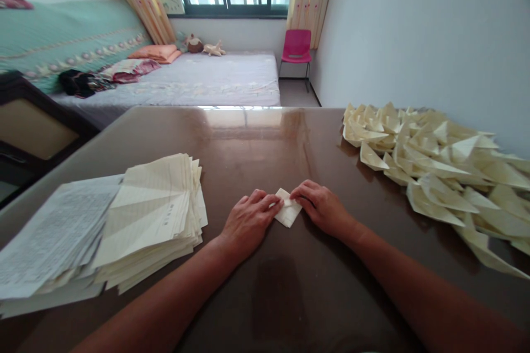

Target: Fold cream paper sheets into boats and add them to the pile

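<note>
A small cream sheet of paper, folded into a diamond [289,213], lies flat on the brown table between my hands. My left hand [251,219] has its fingertips on the diamond's left corner, fingers bent and close together. On the opposite side, my right hand [322,205] touches the upper right edge, thumb and fingers drawn together at the paper. The fingertips partly cover the two side corners.
Left on the glossy table [248,154] are a pile of cream ruled sheets [149,215] and a stack of printed pages [58,237]. Many folded paper boats [434,149] crowd the right side by the wall. Beyond stand a bed [223,77] and a pink chair [297,47].
</note>
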Tool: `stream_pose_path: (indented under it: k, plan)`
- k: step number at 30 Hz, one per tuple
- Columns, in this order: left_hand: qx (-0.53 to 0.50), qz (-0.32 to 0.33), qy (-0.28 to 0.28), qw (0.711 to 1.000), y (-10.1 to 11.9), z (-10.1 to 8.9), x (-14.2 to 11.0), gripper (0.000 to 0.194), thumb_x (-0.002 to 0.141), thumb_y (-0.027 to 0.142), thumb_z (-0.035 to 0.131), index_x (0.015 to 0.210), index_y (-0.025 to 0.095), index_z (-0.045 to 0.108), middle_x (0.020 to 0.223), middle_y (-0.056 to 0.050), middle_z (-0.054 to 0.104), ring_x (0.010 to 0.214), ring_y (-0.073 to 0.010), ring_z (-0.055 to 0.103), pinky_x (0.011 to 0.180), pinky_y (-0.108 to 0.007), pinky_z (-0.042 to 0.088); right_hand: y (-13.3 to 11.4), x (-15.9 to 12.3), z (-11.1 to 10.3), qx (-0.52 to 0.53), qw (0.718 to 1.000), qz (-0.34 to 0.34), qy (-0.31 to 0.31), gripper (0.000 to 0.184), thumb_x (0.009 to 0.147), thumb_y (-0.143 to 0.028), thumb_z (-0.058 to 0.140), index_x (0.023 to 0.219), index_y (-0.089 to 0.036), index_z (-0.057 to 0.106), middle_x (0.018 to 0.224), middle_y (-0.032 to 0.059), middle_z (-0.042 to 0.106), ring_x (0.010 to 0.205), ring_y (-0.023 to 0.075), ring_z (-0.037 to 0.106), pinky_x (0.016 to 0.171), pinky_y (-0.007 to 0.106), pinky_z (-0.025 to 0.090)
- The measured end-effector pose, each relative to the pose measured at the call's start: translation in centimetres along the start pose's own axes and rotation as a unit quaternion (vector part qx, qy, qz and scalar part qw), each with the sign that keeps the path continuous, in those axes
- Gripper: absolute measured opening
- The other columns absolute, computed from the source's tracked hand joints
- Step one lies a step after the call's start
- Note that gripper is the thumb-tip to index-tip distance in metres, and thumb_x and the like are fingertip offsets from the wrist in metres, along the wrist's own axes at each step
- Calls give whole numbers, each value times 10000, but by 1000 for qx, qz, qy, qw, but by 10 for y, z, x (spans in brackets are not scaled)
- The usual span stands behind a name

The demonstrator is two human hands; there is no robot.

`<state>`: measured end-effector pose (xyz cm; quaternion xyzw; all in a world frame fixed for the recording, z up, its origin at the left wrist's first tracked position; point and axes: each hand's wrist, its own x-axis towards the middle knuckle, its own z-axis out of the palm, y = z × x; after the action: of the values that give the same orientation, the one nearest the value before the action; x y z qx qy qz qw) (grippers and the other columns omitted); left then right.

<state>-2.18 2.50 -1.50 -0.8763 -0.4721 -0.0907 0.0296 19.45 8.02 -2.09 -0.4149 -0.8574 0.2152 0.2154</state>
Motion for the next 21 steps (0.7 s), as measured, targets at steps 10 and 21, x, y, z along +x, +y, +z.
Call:
stream_pose_path:
  k: [10,21]
  plan:
    - [5,-11,-21,1000,4,-8,-3,297,947,249,457,1224,226,563,1124,-48,624,1036,-223,504,780,-361,454,-1,-1,-3,1,999,44,-11,140,889,-177,498,948,-229,614,942,17,596,817,147,579,735,258,427]
    - [-194,53,58,978,5,1,-7,279,842,70,450,1019,165,644,1049,-69,600,913,-182,507,845,-315,489,-8,-6,2,-58,997,41,5,156,897,-364,542,862,-222,596,920,36,599,906,191,527,795,312,395]
